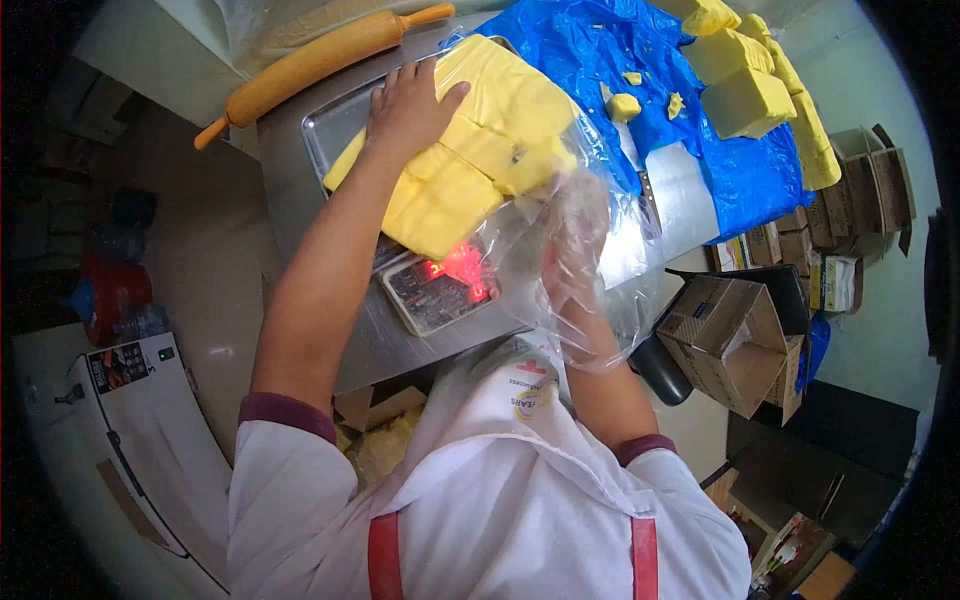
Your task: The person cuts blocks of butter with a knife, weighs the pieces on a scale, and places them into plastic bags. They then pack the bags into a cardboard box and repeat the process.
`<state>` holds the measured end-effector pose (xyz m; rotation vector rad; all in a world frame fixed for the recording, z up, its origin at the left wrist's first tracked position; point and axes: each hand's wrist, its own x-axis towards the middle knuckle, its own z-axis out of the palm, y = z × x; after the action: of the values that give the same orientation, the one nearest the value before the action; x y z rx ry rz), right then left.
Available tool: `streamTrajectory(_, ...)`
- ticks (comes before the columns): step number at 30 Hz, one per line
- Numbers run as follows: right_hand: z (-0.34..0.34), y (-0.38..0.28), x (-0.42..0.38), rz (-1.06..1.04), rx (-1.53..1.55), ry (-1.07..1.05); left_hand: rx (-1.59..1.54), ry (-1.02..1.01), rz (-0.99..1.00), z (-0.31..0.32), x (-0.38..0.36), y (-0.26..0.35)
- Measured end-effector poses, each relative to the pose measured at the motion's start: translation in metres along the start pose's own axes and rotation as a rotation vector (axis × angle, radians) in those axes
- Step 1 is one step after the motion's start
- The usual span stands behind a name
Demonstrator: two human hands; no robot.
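**Butter slab in bag, on scale**

L hand [410, 105] spread flat, palm down on top of yellow butter slab [470, 160]. Slab sits inside clear plastic bag [590, 250], over a metal tray [335, 125] and a scale [440, 290] w/ red lit display, on steel counter [290, 200]. R hand [565, 265] is inside/behind the bag film, blurred; seems to grip the bag's open end, finger pose can't tell. Wooden rolling pin [320, 58] lies at counter's far edge. Blue sheet [690, 130] to the right carries more butter blocks [745, 100]. Cardboard boxes [730, 340] below counter on the right.
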<state>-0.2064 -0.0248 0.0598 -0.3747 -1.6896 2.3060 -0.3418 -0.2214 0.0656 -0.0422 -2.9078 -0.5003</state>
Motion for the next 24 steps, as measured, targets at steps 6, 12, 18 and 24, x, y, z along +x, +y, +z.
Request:
streamTrajectory(6,0.011,0.004,0.01,-0.066,-0.194,0.026,-0.002,-0.01,0.008,0.0,0.001,-0.001)
streamTrajectory(12,-0.006,-0.034,-0.02,0.054,-0.177,-0.068,-0.033,-0.036,-0.018,-0.004,-0.001,0.002)
streamTrajectory(18,0.005,-0.022,-0.027,0.128,-0.058,-0.074,-0.016,-0.042,-0.018,-0.004,-0.001,0.002)
streamTrajectory(24,0.003,-0.024,-0.033,0.165,0.119,-0.253,-0.03,-0.015,-0.009,-0.004,-0.001,0.002)
